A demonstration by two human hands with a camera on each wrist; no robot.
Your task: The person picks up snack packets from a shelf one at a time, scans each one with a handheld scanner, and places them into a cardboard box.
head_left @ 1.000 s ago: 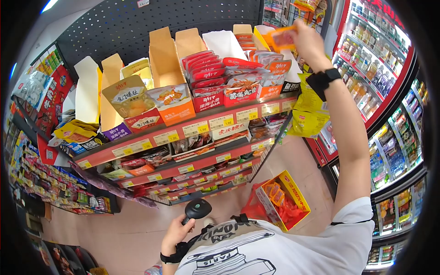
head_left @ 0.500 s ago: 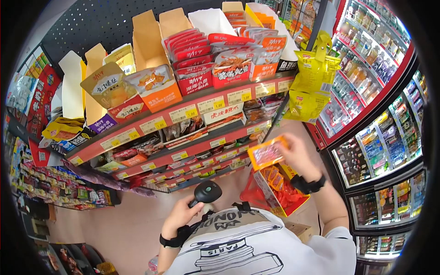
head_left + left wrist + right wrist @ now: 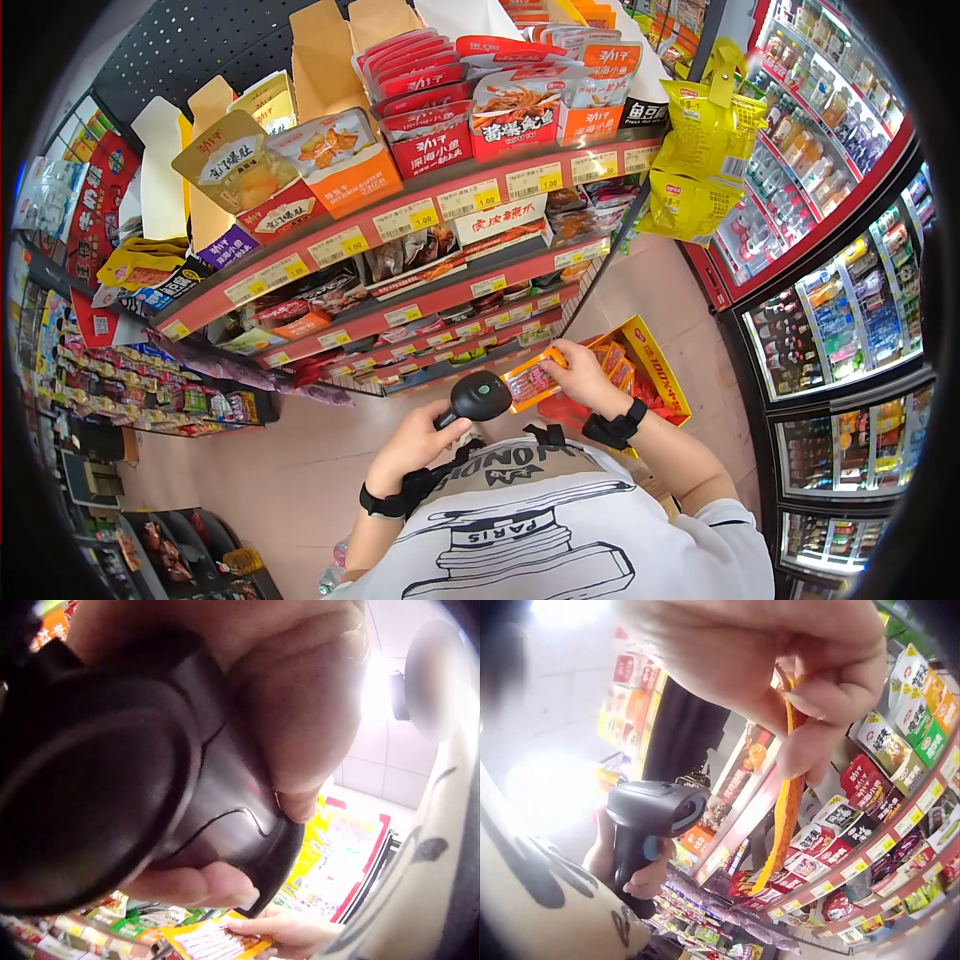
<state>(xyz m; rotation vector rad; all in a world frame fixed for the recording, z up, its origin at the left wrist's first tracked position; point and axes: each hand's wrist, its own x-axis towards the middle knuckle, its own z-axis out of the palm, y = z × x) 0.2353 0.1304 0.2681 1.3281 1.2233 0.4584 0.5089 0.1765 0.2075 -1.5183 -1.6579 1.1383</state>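
My left hand (image 3: 412, 443) grips a black handheld barcode scanner (image 3: 481, 397) by its handle, its head pointing toward the right. My right hand (image 3: 583, 377) pinches a flat orange-edged snack packet (image 3: 528, 384) by one end, just right of the scanner head. In the right wrist view the packet (image 3: 783, 832) shows edge-on between thumb and fingers, with the scanner (image 3: 641, 806) facing it a short way off. From the left wrist, the scanner fills much of the view, and the packet (image 3: 214, 943) appears low down, printed side partly in sight.
Ahead stands a shelf rack with boxed snack packets (image 3: 520, 105) above red price-tag rails (image 3: 430, 210). Yellow bags (image 3: 708, 130) hang at its right end. On the floor, a yellow box (image 3: 655, 365) holds orange packets and red plastic. Drink fridges (image 3: 815, 360) line the right side.
My right hand has brought the packet down from the rack's upper right, past the floor box, to beside the scanner. The left hand has raised the scanner slightly and moved it right.
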